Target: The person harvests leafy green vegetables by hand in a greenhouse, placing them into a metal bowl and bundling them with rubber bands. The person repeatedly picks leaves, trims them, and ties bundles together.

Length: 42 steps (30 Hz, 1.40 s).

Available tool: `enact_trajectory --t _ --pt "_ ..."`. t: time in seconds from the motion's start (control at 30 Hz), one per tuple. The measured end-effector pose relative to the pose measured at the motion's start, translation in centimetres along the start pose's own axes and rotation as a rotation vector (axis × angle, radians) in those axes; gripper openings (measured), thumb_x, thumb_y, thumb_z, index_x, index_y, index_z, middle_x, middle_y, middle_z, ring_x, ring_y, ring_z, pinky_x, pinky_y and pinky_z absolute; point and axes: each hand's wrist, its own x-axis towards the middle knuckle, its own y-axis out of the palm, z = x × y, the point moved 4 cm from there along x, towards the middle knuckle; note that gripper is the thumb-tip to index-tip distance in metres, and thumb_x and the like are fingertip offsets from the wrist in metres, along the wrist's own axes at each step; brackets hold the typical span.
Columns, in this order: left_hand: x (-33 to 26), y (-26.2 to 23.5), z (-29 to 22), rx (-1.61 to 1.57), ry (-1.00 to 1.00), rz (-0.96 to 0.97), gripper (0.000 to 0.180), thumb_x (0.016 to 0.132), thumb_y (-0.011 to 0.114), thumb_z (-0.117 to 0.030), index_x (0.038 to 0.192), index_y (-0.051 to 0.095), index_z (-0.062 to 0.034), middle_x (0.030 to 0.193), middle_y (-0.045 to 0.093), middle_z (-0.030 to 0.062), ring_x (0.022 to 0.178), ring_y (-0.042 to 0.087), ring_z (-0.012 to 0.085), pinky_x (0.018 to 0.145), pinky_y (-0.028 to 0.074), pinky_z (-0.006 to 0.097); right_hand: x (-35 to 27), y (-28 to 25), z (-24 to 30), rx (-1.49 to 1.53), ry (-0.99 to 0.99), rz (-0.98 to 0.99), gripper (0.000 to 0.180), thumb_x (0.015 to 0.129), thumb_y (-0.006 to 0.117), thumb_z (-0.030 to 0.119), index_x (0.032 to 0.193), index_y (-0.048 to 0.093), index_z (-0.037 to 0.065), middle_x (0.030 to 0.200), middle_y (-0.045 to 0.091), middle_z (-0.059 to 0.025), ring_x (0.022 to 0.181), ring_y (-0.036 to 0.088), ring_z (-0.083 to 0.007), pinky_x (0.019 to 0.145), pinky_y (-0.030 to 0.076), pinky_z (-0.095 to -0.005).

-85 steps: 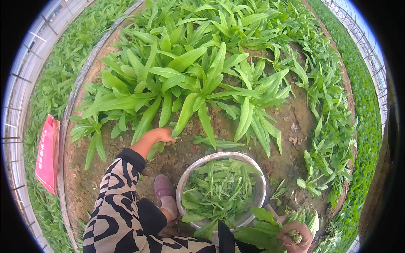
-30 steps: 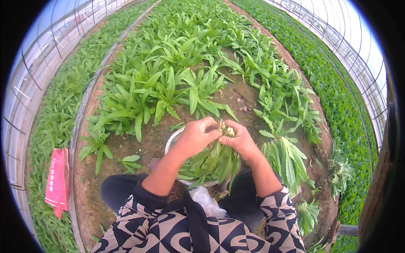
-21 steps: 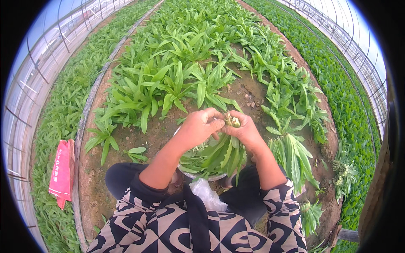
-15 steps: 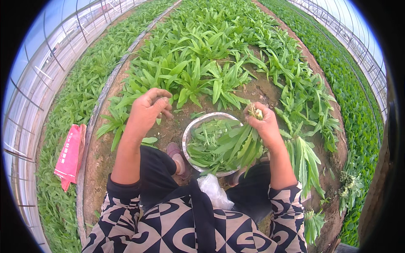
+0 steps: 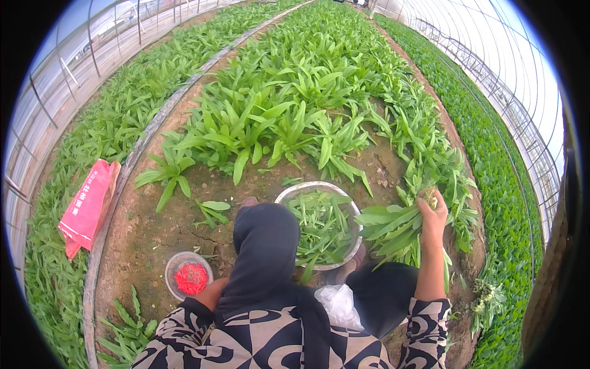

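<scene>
My right hand (image 5: 433,215) is raised to the right of a metal basin (image 5: 307,187) and grips a bundle of long green leafy plants (image 5: 393,229) by the stem ends; the leaves hang left and down over the basin's edge. More cut greens lie in the basin. My left arm reaches down to the left; only a bit of my left hand (image 5: 212,294) shows beside a small clear bowl of red bands (image 5: 190,278), the rest hidden behind my dark-trousered knee (image 5: 264,246).
Rows of leafy green plants (image 5: 289,117) fill the soil bed ahead and to the right. A red bag (image 5: 89,206) lies on the bed's left edge. A white plastic bag (image 5: 338,304) sits at my lap. Greenhouse walls curve along both sides.
My hands, together on the bundle over the basin, have parted. The right hand carried the bundle to the right; the left swung out and down to the bowl of red bands.
</scene>
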Motion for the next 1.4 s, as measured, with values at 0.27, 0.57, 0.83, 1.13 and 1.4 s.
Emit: enact_trajectory --t 0.27,0.57,0.83,1.13,1.4 --pt "0.4 4.1 -1.4 -0.045 0.035 0.102 0.023 0.086 0.058 -0.019 0.102 0.069 -0.0060 0.090 0.070 0.0187 0.078 0.070 0.0275 0.071 0.054 0.039 -3.1 -2.6 4.2 -0.040 0.018 -0.096 0.015 0.083 0.062 0.000 0.095 0.063 0.008 0.078 0.059 0.0044 0.067 0.052 -0.0040 0.060 0.040 -0.0192" --pt "2.1 1.9 -3.1 -0.050 0.035 0.100 0.026 0.085 0.059 -0.021 0.105 0.068 -0.0074 0.093 0.070 0.0184 0.081 0.069 0.0290 0.073 0.054 0.040 0.3 1.2 5.6 -0.008 -0.047 0.059 0.020 0.084 0.059 0.000 0.104 0.060 0.004 0.087 0.062 -0.0021 0.075 0.060 -0.0122 0.066 0.049 -0.0250" --pt "6.8 -2.1 -5.8 -0.092 -0.020 0.081 0.028 0.084 0.059 -0.023 0.107 0.067 -0.0085 0.095 0.070 0.0181 0.084 0.069 0.0303 0.074 0.054 0.042 7.7 8.8 -2.3 -0.104 0.036 0.288 0.018 0.080 0.065 0.000 0.097 0.064 0.004 0.090 0.063 0.0008 0.083 0.055 -0.0083 0.077 0.046 -0.0238" --pt "13.8 -7.2 -8.6 -0.115 -0.046 0.119 0.031 0.084 0.060 -0.025 0.110 0.067 -0.0098 0.097 0.070 0.0177 0.087 0.068 0.0318 0.075 0.054 0.043 19.8 17.0 -17.4 -0.167 0.291 0.492 0.016 0.080 0.066 0.002 0.096 0.064 0.003 0.089 0.062 0.0021 0.083 0.055 -0.0066 0.077 0.046 -0.0237" --pt "15.0 -11.2 -8.5 -0.065 -0.037 0.220 0.034 0.083 0.061 -0.027 0.112 0.066 -0.0110 0.099 0.070 0.0174 0.090 0.068 0.0331 0.076 0.054 0.044 21.3 20.4 -17.6 -0.057 0.411 0.577 0.015 0.081 0.067 0.001 0.095 0.063 0.004 0.089 0.061 0.0025 0.085 0.055 -0.0067 0.079 0.045 -0.0232"
